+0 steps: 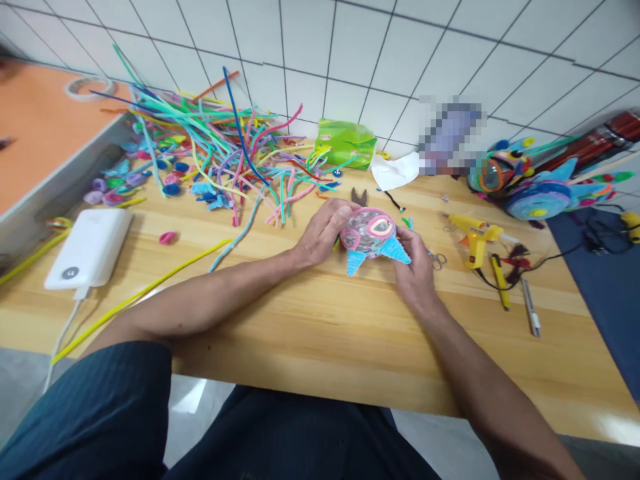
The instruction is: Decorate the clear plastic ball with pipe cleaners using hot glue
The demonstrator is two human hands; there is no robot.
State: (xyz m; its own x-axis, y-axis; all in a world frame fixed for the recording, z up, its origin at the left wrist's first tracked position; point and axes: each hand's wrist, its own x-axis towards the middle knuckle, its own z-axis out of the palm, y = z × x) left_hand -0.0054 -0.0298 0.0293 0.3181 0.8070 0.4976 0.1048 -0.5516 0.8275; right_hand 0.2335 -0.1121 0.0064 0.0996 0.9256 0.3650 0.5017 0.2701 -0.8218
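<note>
Between my two hands, a little above the table, is a round clear plastic craft piece (369, 229) trimmed with pink pipe cleaner. It has an oval ring with a pale centre, and two blue pointed fins hang from its lower side. My left hand (327, 230) is closed around its left edge, with the thumb along the top. From the right, my right hand (414, 267) grips it beside a blue fin, some of its fingers hidden behind the piece. Just behind it stick up the dark jaws of pliers (359, 196). Small scissors (438, 260) lie right of my right hand.
Many loose pipe cleaners (215, 147) are heaped at the back left. A white power bank (89, 248) with a cable lies at left. At right are a yellow glue gun (475, 235), a yellow cutter (500, 281) and colourful fish crafts (540, 195). A green packet (346, 143) leans on the wall.
</note>
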